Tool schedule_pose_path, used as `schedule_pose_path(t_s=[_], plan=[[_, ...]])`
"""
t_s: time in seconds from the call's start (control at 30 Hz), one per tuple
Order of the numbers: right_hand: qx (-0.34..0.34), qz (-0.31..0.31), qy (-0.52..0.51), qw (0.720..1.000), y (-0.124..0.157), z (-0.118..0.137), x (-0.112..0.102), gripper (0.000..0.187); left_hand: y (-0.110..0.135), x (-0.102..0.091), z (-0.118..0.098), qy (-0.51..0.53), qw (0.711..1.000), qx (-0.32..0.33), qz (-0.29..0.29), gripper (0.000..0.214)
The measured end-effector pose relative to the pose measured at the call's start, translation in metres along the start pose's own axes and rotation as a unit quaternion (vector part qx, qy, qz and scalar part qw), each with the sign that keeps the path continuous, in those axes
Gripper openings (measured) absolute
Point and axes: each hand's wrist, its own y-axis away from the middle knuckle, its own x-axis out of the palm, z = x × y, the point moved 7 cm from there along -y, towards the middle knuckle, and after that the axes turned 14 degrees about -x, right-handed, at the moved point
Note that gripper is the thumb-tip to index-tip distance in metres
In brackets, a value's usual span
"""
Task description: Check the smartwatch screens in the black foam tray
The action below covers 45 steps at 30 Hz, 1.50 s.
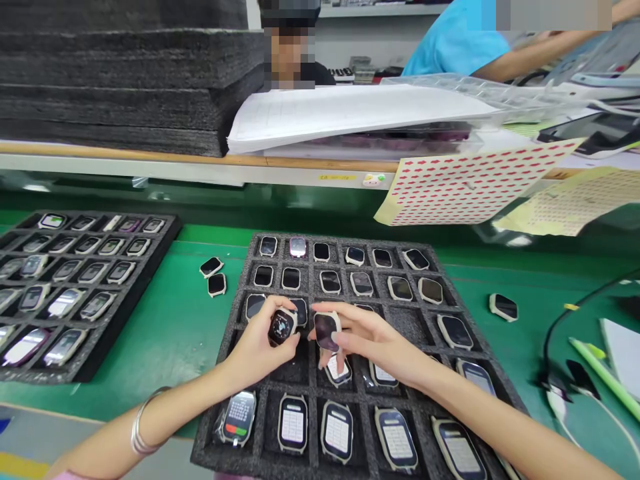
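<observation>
My left hand (267,333) pinches a smartwatch case (282,327) whose dark screen is lit with a watch face. Close beside it, my right hand (363,333) grips a second smartwatch case (327,331) by its edges; that screen looks dark. Both hands are above a black foam tray (257,397) divided into compartments. Many compartments hold strapless watch cases, some dark in the back rows. In the front row, a watch case (337,430) shows a white label-like screen, and another (239,418) has red and green at its bottom. My hands and forearms hide part of the tray.
A second foam tray (173,230) of watches lies at the left. Two loose watches (217,285) rest between the trays, another (504,307) at the right near a black cable (547,340). Foam stacks (110,67) and papers (350,113) occupy the shelf; two people are beyond.
</observation>
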Motion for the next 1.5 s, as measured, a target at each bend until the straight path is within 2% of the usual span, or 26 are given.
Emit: schedule_pose_path(t_s=[0.13, 0.23, 0.4, 0.53, 0.77, 0.9, 1.3, 1.5], plan=[[-0.018, -0.029, -0.002, 0.999, -0.003, 0.000, -0.007, 0.025, 0.002, 0.005, 0.001, 0.003, 1.000, -0.010, 0.024, 0.029], [-0.011, -0.054, -0.023, 0.998, -0.004, -0.002, -0.010, 0.028, 0.004, 0.007, 0.000, -0.006, 1.000, -0.012, 0.027, 0.027], [0.016, -0.018, -0.100, 0.995, -0.002, -0.004, 0.001, 0.038, 0.005, 0.008, 0.002, 0.001, 0.999, -0.028, 0.040, 0.024], [0.025, -0.014, -0.118, 0.993, 0.000, -0.007, 0.004, 0.039, 0.004, 0.009, 0.007, 0.017, 0.998, -0.041, 0.049, 0.022], [0.022, -0.020, -0.095, 0.995, 0.000, -0.009, 0.004, 0.033, 0.005, 0.009, 0.006, 0.015, 0.997, -0.048, 0.060, 0.021], [0.016, -0.036, -0.072, 0.997, -0.001, -0.010, 0.003, 0.037, 0.005, 0.008, 0.008, 0.027, 0.997, -0.049, 0.060, 0.020], [0.029, -0.026, -0.021, 0.999, -0.001, -0.015, 0.002, 0.039, 0.006, 0.007, 0.005, 0.005, 0.998, -0.030, 0.055, 0.020], [0.022, -0.019, -0.012, 0.999, -0.001, -0.015, 0.002, 0.040, 0.006, 0.006, 0.005, 0.016, 0.997, -0.042, 0.055, 0.020]])
